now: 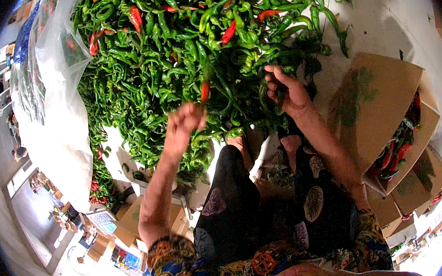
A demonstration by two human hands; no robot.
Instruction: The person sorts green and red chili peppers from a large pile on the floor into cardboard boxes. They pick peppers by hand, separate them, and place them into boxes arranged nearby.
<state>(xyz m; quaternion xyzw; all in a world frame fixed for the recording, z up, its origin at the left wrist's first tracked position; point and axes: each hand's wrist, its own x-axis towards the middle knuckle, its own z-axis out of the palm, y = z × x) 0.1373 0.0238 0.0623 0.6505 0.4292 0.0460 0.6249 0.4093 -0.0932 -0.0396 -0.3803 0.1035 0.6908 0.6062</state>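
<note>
A large heap of green chili peppers [145,71], dotted with red ones, fills the upper middle. My left hand [186,119] is slightly blurred, its fingers pinched on an upright red chili pepper [205,91] over the heap. My right hand [290,94] is at the heap’s right side, fingers curled round a dark green pepper [266,95], partly hidden by them. My legs and bare feet lie below the heap.
A cardboard box [366,102] with red and dark peppers stands at right, more cartons below it. A clear plastic sheet [60,127] drapes at left. A digital scale [103,221] and boxes sit at lower left, with workshop clutter beyond.
</note>
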